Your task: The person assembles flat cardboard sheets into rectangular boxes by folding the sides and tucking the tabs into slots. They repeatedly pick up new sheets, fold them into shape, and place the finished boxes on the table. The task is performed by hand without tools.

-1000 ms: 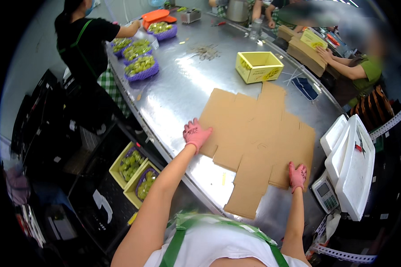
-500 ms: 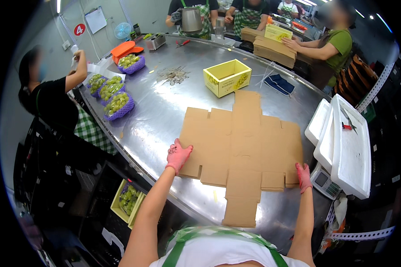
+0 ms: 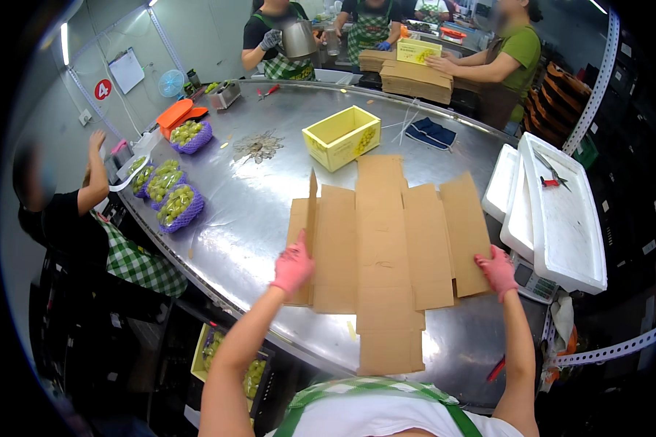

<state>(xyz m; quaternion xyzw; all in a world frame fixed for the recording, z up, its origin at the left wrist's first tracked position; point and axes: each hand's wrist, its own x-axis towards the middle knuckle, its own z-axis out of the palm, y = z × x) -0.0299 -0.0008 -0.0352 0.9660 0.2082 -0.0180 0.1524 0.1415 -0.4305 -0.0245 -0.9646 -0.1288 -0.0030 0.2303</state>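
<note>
A brown cardboard box blank (image 3: pixel 383 251) lies unfolded on the metal table before me, its side panels partly raised. My left hand (image 3: pixel 294 265), in a pink glove, grips the left panel, which is bent upward along a crease. On the other side, my right hand (image 3: pixel 497 271), also in a pink glove, holds the outer edge of the right panel, tilted up off the table. Just beyond the blank stands an open yellow box (image 3: pixel 342 149) with grapes printed on it.
Green grapes in purple foam nets (image 3: pixel 178 207) line the table's left edge. White foam trays (image 3: pixel 568 218) and a scale (image 3: pixel 533 282) are at the right. A folded dark blue cloth (image 3: pixel 431 134) lies beyond. Co-workers stand at left and far side, near stacked cardboard (image 3: pixel 417 80).
Both side panels of the cardboard blank have gone from lying flat to bent upward, with my hands lifting them. My view has shifted slightly. The co-worker at left has moved an arm.
</note>
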